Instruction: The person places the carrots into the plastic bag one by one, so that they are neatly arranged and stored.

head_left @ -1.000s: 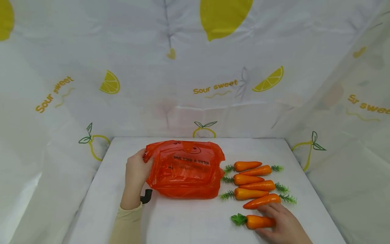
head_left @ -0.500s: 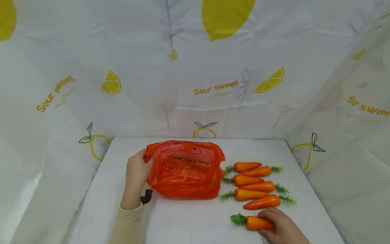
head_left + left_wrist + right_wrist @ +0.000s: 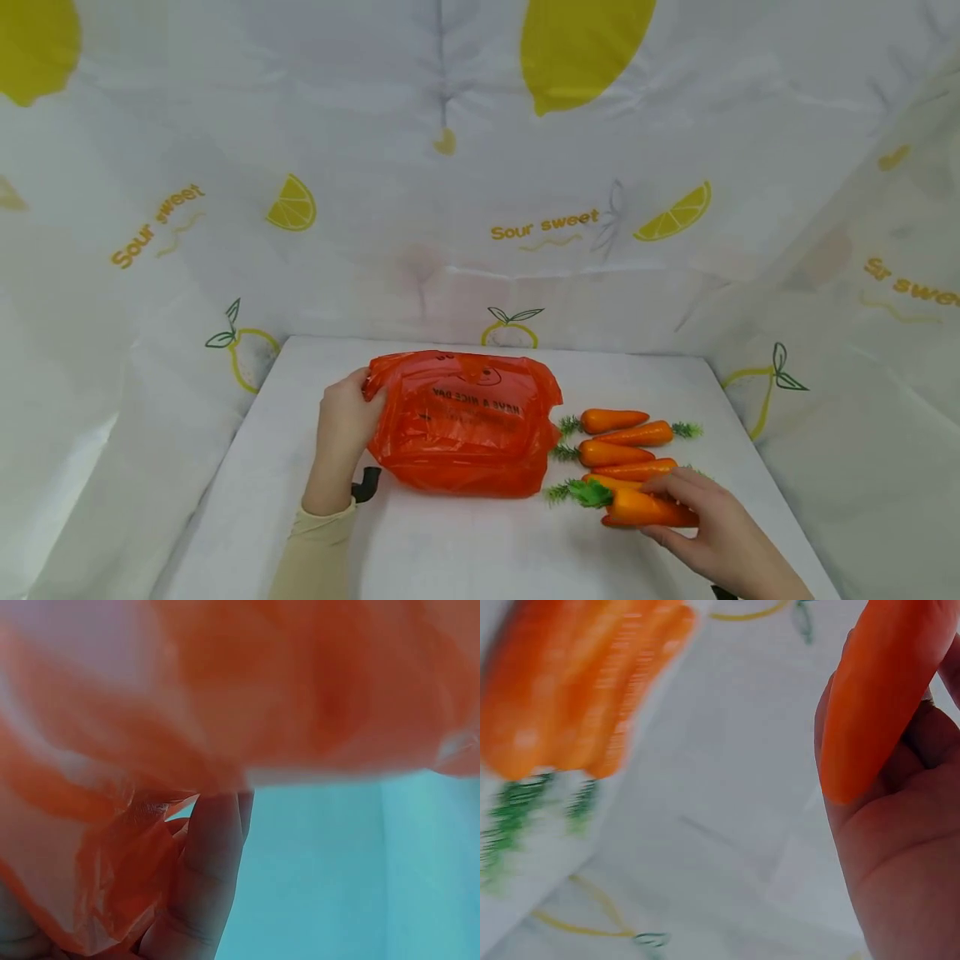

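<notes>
Below and left of the red plastic bag (image 3: 465,442): one pale sleeve (image 3: 313,550). At the bag's left edge: one left hand (image 3: 347,421), pinching the thin film between thumb and fingers (some fingertips hidden behind it in the head view). Item, the bag itself: wrinkled, over the white tabletop (image 3: 450,554), printed "HAVE A NICE DAY" in mirror writing; contents, if any, not discernible.

Just right of the bag: one row of orange carrots (image 3: 613,421), side by side, feathery tops mixed in direction; the nearest partly covered. Item, one leafy-topped carrot (image 3: 648,507): right of the bag, over the row's near end, leaves toward the bag. Farther right of the bag: one right hand (image 3: 720,525), gripping that carrot by its body, leaves free.

Handling note, by judgement: a light, level grip suits the smooth carrot; ample clearance should spare its neighbours a nudge; a steady left pinch should stop the film slipping.
</notes>
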`<state>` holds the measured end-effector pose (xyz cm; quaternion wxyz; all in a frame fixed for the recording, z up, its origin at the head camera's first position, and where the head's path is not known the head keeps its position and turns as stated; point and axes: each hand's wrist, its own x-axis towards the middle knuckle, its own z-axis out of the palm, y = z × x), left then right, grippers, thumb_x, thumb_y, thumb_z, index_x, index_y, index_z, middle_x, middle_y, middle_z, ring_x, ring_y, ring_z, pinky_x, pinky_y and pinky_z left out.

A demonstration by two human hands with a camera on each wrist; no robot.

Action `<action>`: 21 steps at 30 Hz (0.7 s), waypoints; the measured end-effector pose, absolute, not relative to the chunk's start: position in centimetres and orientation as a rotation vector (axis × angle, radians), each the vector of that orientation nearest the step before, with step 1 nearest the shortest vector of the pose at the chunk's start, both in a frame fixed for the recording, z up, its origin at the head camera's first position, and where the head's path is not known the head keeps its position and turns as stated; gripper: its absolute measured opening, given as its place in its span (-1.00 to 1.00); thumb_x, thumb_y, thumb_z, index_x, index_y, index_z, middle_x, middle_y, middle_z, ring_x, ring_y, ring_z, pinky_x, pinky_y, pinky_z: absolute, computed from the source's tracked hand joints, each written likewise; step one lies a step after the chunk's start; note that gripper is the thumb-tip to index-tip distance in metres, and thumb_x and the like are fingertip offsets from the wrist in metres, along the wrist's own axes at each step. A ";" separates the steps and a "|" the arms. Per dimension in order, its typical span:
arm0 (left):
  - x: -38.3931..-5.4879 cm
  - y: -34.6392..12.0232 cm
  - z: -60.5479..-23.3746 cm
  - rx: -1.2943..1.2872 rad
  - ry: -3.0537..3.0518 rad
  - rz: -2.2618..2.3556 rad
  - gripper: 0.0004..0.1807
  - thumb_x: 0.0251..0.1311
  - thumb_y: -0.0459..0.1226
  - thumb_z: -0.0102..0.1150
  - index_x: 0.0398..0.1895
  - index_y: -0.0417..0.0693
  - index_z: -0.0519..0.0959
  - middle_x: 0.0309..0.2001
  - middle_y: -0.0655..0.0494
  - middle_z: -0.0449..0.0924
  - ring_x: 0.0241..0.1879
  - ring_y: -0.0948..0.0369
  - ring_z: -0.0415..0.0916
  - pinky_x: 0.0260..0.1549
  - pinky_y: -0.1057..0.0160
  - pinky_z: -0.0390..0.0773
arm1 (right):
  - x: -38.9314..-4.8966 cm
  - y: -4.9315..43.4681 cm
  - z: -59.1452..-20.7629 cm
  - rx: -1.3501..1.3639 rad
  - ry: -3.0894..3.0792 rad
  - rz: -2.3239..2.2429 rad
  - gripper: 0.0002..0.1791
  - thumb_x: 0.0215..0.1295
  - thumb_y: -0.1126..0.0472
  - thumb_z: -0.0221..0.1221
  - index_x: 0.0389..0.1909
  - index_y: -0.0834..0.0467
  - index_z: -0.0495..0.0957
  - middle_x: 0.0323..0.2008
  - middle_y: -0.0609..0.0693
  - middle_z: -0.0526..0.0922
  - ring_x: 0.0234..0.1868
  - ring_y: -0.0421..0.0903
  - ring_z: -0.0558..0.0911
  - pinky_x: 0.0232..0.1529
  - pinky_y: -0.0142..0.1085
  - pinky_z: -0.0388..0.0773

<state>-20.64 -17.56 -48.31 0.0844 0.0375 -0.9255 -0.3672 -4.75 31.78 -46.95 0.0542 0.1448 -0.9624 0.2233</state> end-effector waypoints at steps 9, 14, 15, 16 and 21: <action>-20.2 -17.5 -47.9 0.117 -2.767 -1.089 -0.51 0.56 -0.23 0.32 0.44 -0.27 0.60 0.16 -0.27 0.79 -0.04 -0.10 0.75 0.09 -0.17 0.82 | -11.0 26.2 -41.8 0.831 -2.662 0.714 -0.38 0.05 0.21 0.74 0.10 -0.23 0.70 -0.02 -0.38 0.65 -0.09 -0.36 0.59 -0.08 -0.44 0.70; -20.2 -17.2 -47.7 0.109 -2.749 -1.101 -0.52 0.56 -0.23 0.33 0.42 -0.27 0.62 0.15 -0.25 0.80 -0.06 -0.08 0.75 0.07 -0.14 0.84 | -14.3 22.5 -40.4 1.004 -2.545 0.793 -0.44 0.14 0.25 0.70 0.12 -0.15 0.71 0.00 -0.33 0.67 -0.07 -0.34 0.61 -0.06 -0.43 0.70; -20.3 -17.2 -47.7 0.109 -2.746 -1.100 -0.52 0.55 -0.23 0.33 0.41 -0.27 0.62 0.14 -0.25 0.80 -0.08 -0.08 0.74 0.06 -0.14 0.84 | -14.8 21.7 -40.2 1.025 -2.531 0.811 -0.45 0.15 0.24 0.69 0.13 -0.13 0.71 0.01 -0.31 0.68 -0.06 -0.32 0.62 -0.06 -0.42 0.71; -20.2 -17.2 -47.7 0.107 -2.742 -1.100 -0.53 0.55 -0.23 0.33 0.40 -0.27 0.63 0.13 -0.25 0.80 -0.09 -0.07 0.74 0.05 -0.13 0.84 | -15.2 20.8 -40.1 1.040 -2.522 0.825 -0.46 0.17 0.23 0.69 0.14 -0.12 0.72 0.02 -0.29 0.68 -0.05 -0.31 0.62 -0.06 -0.39 0.73; -20.2 -17.2 -47.6 0.099 -2.722 -1.084 -0.54 0.53 -0.23 0.34 0.36 -0.29 0.65 0.11 -0.25 0.81 -0.11 -0.06 0.74 -0.01 -0.11 0.85 | -16.7 16.8 -40.3 1.062 -2.534 0.865 -0.50 0.22 0.14 0.67 0.16 -0.08 0.73 0.07 -0.25 0.71 0.03 -0.26 0.66 0.03 -0.26 0.77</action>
